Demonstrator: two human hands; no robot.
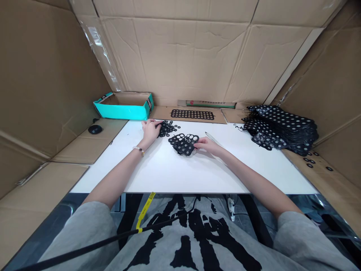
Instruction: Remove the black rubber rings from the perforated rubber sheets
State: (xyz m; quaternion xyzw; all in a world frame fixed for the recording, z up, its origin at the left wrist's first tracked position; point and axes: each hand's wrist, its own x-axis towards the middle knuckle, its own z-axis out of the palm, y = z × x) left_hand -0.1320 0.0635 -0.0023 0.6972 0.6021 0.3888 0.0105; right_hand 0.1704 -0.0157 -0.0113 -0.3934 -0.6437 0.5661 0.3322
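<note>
Cardboard walls (175, 56) closed off the back and both sides of a white surface (158, 169). Near its middle was a black sheet (183, 145), crumpled and pierced with round holes. The person's right hand (207, 145) pinched it at its right edge, between thumb and fingers. To the sheet's left, and a little farther back, small black rings (166, 130) lay in a loose heap. The left hand (150, 130) reached over the heap's left side with its fingers bent and the tips at the rings; whether they gripped one could not be told. A beaded bracelet (138, 149) circled the left wrist.

Just beyond the right hand, a pale pen (211, 136) lay slantwise, partly hidden by the arm. At the back left stood a teal box (122, 111), open at the top, and to its right a flat black grid (192, 114) rested on cardboard. A tall stack (293, 124) of black, pale-spotted sheets slumped at the back right, with a few stray rings (309, 165) on the cardboard just beside it. Over on the left, apart from the box, sat a rounded black object (95, 129).
</note>
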